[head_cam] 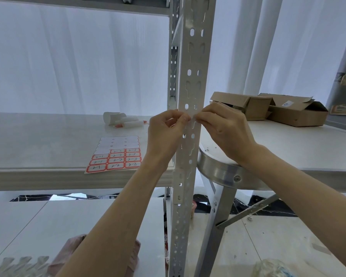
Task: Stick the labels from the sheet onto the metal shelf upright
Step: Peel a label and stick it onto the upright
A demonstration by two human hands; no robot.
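Label [192,117] pinched by left hand [166,134], right hand [226,130].

One left hand [165,134], one right hand [226,132], one label sheet [118,141] holding eleven red-bordered labels [115,160], two perforated metal uprights [190,76], two cardboard boxes [296,113].

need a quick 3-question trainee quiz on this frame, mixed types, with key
1. True or false: the label sheet lies on the floor.
2. Multiple choice: where do the left hand and right hand meet? A) over the label sheet B) at the metal upright C) down at the floor
3. Fill in: the labels left on the sheet have ___ borders.

Key
1. False. It lies on the shelf board, near its front edge.
2. B. Both hands pinch a small label at the upright.
3. Red. The far rows of the sheet are already peeled.
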